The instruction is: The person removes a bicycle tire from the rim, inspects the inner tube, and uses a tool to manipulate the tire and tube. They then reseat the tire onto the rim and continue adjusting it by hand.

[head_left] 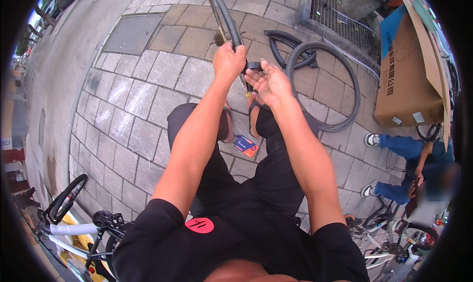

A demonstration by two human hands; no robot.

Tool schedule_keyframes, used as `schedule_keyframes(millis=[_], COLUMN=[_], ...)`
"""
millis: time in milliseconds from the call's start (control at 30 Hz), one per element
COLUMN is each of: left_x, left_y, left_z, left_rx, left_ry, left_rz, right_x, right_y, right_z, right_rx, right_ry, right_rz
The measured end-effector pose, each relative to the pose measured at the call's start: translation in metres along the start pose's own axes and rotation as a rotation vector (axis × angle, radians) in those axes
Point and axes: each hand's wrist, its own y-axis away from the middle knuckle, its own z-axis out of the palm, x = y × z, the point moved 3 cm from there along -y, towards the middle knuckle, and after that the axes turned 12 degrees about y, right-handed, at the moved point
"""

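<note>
**Left hand on the wheel, right hand at its near side**

Through the head camera I see the left hand [229, 61] closed around the near part of a bicycle wheel [226, 13], its fingers wrapped over the tyre. The wheel stands on edge and runs from the top of my view down to that hand, so most of what I can see of it lies beyond the fist.

The right hand [268, 82] is just to the right and slightly nearer me, palm partly turned up, with its fingers loosely spread. A short black band [253, 65] spans the gap between the two hands. The right thumb is up against the end of it, but I cannot tell whether that hand is pinching it.

Right of the hands, a loose tyre [355, 92] lies flat on the paving [322, 67], with a folded black tube [279, 49] at its upper left. Nearer me, between the feet and the knees, I have a blue and orange packet [246, 146] on the ground. Well off to the right stands a big cardboard box [409, 75].
</note>
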Motion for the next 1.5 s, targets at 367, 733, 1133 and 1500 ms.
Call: schedule_keyframes(millis=[367, 733, 1133, 1500], left_x=[-0.005, -0.005, -0.007, -0.002], left_y=[0.001, 0.002, 0.004, 0.008], left_z=[0.010, 0.018, 0.019, 0.020], left_rx=[-0.003, 0.036, 0.011, 0.030], left_ry=[0.125, 0.144, 0.233, 0.259], left_rz=[-0.001, 0.101, 0.069, 0.119], right_x=[0.005, -0.002, 0.003, 0.007], right_y=[-0.004, -0.002, 0.009, 0.003], right_z=[-0.002, 0.002, -0.002, 0.001], right_rx=[0.014, 0.053, 0.227, 0.304], right_ry=[0.037, 0.146, 0.911, 0.802], right_rz=[0.001, 0.032, -0.354, -0.276])
